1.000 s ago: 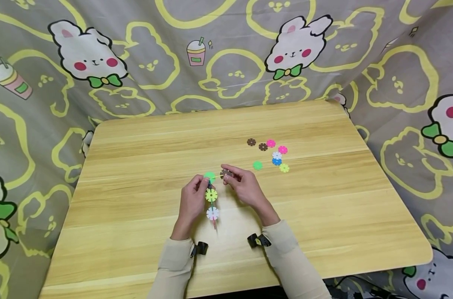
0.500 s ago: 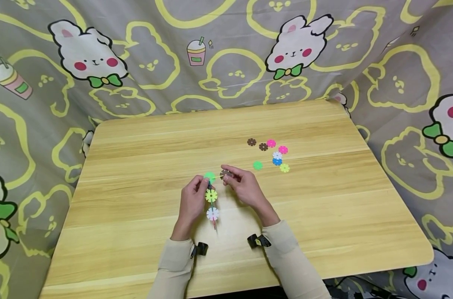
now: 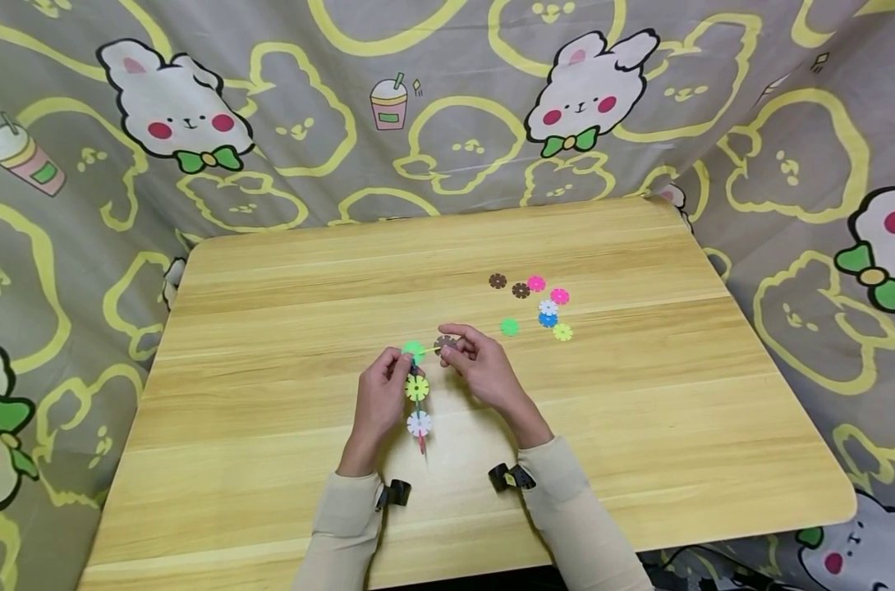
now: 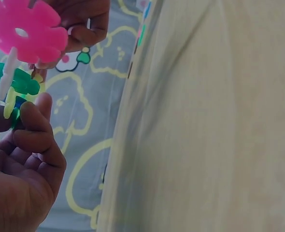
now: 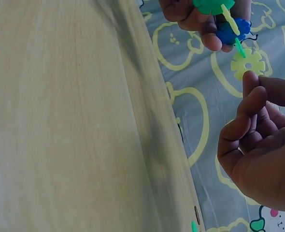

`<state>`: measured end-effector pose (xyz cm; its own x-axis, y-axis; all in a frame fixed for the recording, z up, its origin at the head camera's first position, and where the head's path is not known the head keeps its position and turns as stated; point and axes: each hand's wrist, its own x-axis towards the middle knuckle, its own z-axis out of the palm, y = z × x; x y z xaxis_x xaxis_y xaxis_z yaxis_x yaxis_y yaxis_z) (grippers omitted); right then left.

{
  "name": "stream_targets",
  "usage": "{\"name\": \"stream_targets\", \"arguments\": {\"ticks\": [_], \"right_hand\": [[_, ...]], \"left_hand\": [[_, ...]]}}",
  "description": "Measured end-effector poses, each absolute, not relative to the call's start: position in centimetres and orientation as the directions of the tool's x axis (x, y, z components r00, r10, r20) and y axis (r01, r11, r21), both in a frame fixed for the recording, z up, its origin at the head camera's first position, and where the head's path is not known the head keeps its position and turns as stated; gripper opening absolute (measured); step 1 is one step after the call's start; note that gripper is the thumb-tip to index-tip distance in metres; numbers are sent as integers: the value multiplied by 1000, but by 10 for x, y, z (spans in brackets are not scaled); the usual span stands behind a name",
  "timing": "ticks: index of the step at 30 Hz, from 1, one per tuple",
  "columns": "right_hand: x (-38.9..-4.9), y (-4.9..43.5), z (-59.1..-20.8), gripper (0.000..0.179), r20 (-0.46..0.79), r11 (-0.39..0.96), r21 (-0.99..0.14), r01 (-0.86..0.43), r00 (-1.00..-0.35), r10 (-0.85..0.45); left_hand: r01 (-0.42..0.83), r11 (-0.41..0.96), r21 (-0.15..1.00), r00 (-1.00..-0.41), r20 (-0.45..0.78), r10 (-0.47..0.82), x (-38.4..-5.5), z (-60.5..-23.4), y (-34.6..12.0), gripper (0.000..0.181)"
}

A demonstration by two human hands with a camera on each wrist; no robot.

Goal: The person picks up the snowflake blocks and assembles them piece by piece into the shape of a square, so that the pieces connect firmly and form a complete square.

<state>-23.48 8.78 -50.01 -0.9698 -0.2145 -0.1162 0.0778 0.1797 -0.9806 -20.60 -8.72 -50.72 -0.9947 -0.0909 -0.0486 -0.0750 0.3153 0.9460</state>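
From my end, I see the right hand point(image 3: 484, 369) with a narrow grip, thumb and fingers pinching a dark brown, flat, notched flower-shaped disc point(image 3: 445, 342). To its left, the left hand point(image 3: 381, 390) also keeps a narrow grip, pinching a chain of slotted, flower-shaped discs point(image 3: 417, 394) near a bright green disc point(image 3: 414, 351) and a blue disc point(image 5: 233, 32); I cannot tell which of those two takes the pressure. Between the two grips, a light yellow disc point(image 5: 255, 59) stands edge-on in my head view, linking the green and brown ones.

From the left grip the chain runs back toward the person: a yellow-green disc point(image 3: 416, 388), a darker green disc point(image 4: 24, 83), a white disc point(image 3: 419, 424) and, at the end, a pink disc point(image 4: 36, 43). Neighbouring discs sit crosswise in each other's slots, and my wrist views show the chain held up off the wood-grain table point(image 3: 270, 328).

Beyond and to the right of the right grip, loose discs lie on the table: a green one point(image 3: 510, 327) nearest, then two brown, two pink, a yellow, and a white one point(image 3: 548, 306) overlapping a blue one point(image 3: 548, 320).
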Motion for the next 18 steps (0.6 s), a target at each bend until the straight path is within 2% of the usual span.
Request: {"name": "stream_targets", "arguments": {"ticks": [7, 18], "right_hand": [[-223, 87, -462, 33, -131, 194, -977, 90, -969, -210], [-223, 87, -463, 30, -120, 160, -983, 88, -972, -204]], "left_hand": [[-93, 282, 955, -994, -75, -76, -206, -507, -88, 25], [-92, 284, 954, -996, -84, -41, -205, -506, -87, 29]]}}
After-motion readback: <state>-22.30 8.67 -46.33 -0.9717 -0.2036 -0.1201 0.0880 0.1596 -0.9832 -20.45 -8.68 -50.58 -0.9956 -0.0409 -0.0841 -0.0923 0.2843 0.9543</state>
